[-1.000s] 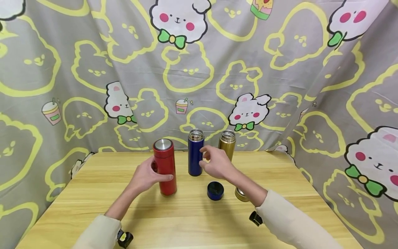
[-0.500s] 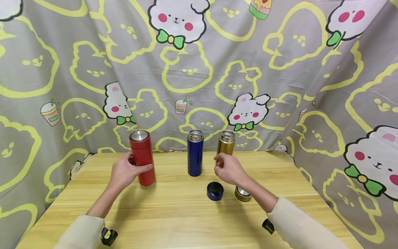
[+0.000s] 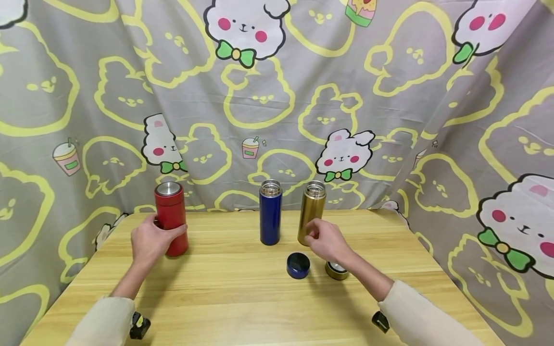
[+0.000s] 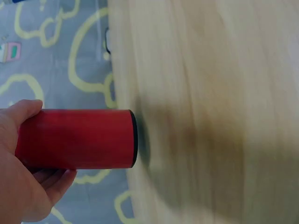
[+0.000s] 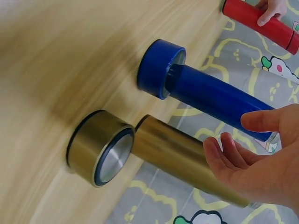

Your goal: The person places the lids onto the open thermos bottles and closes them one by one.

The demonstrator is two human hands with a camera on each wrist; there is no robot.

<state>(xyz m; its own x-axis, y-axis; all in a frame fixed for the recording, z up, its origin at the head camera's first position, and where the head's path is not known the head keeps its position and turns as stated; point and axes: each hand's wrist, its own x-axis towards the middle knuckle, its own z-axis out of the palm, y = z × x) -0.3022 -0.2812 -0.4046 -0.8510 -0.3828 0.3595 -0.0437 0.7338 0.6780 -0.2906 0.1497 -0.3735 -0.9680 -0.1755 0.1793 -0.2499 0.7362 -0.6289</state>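
Note:
My left hand [image 3: 149, 240] grips a red thermos [image 3: 171, 216] around its side, thumb across the front. The thermos is upright with its silver-topped lid on, at the table's far left; whether its base [image 4: 133, 139] touches the wood I cannot tell. My right hand [image 3: 327, 240] holds nothing, its fingers loosely bent. In the head view it overlaps the lower part of a gold thermos [image 3: 312, 206], which stands without its lid. A lidless blue thermos [image 3: 270, 218] stands to the left of the gold one. Nearer me lie the blue lid [image 3: 298, 265] and the gold lid [image 3: 335, 271].
The wooden table [image 3: 242, 307] carries all of this. A patterned grey curtain [image 3: 277, 86] hangs behind its far edge and along the sides. Black wrist cameras [image 3: 139, 326] sit at both cuffs.
My left hand has carried the red thermos leftward, away from the blue one. My right hand has moved from beside the blue thermos rightward and down, toward the gold thermos and the lids.

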